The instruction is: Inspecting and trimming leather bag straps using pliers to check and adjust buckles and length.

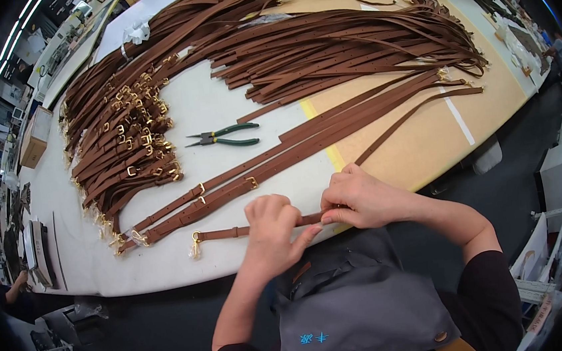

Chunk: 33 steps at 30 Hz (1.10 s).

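Observation:
Near the table's front edge, a brown leather strap [222, 234] runs between my hands, its gold clasp in clear wrap at its left end. My left hand [273, 233] curls over it, thumb stretched toward the right. My right hand [360, 198] pinches the strap close by; its fingers partly hide what lies between them. Another narrow strap piece [391, 131] leads from my right hand up to the right. Just beyond my hands lie finished-looking straps [223, 199] with gold buckles. Green-handled pliers [221, 137] rest farther back, untouched.
A thick bundle of buckled straps [121, 142] covers the table's left side. Long punched straps [350, 46] lie piled at the back. A cardboard box [37, 136] stands at the left. The rounded table edge [164, 286] passes in front of me.

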Tool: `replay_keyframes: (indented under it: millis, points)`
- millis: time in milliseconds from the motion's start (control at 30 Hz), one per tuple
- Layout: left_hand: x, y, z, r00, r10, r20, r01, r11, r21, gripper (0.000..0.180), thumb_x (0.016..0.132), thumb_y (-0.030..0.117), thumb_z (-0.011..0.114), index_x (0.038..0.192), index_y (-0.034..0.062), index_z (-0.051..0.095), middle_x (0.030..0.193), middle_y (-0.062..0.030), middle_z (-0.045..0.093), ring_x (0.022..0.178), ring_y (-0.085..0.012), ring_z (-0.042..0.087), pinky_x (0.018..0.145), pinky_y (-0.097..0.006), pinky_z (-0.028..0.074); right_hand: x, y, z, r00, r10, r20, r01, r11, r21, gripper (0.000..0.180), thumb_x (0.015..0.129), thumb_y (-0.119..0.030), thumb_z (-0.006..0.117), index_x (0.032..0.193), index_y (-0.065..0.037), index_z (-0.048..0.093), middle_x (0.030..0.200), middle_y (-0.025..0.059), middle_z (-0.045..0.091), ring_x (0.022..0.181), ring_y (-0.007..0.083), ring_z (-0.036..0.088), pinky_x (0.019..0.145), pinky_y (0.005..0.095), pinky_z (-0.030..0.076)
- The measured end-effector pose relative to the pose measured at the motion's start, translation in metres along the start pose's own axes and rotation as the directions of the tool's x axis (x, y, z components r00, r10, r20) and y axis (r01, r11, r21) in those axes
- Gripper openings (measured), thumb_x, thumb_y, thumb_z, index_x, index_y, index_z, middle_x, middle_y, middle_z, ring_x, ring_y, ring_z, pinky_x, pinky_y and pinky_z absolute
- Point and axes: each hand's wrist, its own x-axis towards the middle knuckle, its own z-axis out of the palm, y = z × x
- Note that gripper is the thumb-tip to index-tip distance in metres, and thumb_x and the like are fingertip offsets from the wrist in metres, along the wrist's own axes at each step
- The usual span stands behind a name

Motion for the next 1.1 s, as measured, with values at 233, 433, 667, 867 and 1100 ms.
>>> replay_keyframes:
  millis: [233,433,667,867,1100]
  points:
    - [-0.004,0.007,0.014,0.981,-0.028,0.193,0.063,0.982,-0.178,0.019,0.095,0.019,0.067,0.085,0.0073,0.057,0.083,-0.0108,0.052,0.084,-0.0314,0.048,0.079,-0.044,0.034,-0.009,-0.002,0.021,0.993,-0.119,-0.004,0.118,0.987,-0.105,0.024,0.092,-0.031,0.074,0.094,-0.009,0.067,0.088,0.0073,0.067,0.092,0.0271,0.064,0.088,0.0409,0.045]
    - [-0.026,0.004,0.013,0.966,0.169,0.198,-0.117,0.961,-0.252,0.018,0.092,0.007,0.070,0.087,0.0048,0.052,0.084,-0.0124,0.050,0.081,-0.0336,0.047,0.077,-0.043,0.040,-0.017,-0.010,0.029,0.971,-0.177,0.160,0.190,0.979,-0.076,0.029,0.100,-0.038,0.064,0.099,-0.010,0.069,0.087,0.0096,0.070,0.092,0.0297,0.067,0.089,0.0430,0.046]
    - [-0.060,-0.060,-0.039,0.983,0.074,0.165,-0.074,0.997,-0.008,0.018,0.092,0.007,0.070,0.088,0.0049,0.053,0.083,-0.0134,0.051,0.081,-0.0352,0.049,0.078,-0.046,0.041,-0.010,0.020,0.010,0.993,-0.096,0.068,0.099,0.994,-0.045,0.026,0.101,-0.034,0.060,0.098,-0.010,0.069,0.092,0.0086,0.070,0.094,0.0299,0.067,0.088,0.0432,0.046]
    - [-0.080,-0.077,-0.049,0.990,-0.029,0.141,0.027,1.000,0.015,0.017,0.091,0.005,0.069,0.086,0.0039,0.052,0.084,-0.0136,0.052,0.082,-0.0360,0.048,0.077,-0.046,0.042,-0.011,0.029,0.002,0.999,-0.010,0.042,0.012,0.999,-0.040,0.022,0.100,-0.032,0.065,0.098,-0.010,0.070,0.086,0.0065,0.068,0.088,0.0272,0.065,0.087,0.0401,0.047]
    - [-0.090,-0.078,-0.058,0.987,-0.095,0.129,0.078,0.988,0.130,0.018,0.091,0.006,0.068,0.084,0.0032,0.052,0.084,-0.0133,0.052,0.082,-0.0353,0.049,0.078,-0.045,0.043,-0.019,0.035,-0.009,0.971,0.149,0.186,-0.171,0.979,0.113,0.030,0.102,-0.038,0.061,0.103,-0.009,0.070,0.089,0.0126,0.072,0.087,0.0359,0.069,0.078,0.0451,0.052]
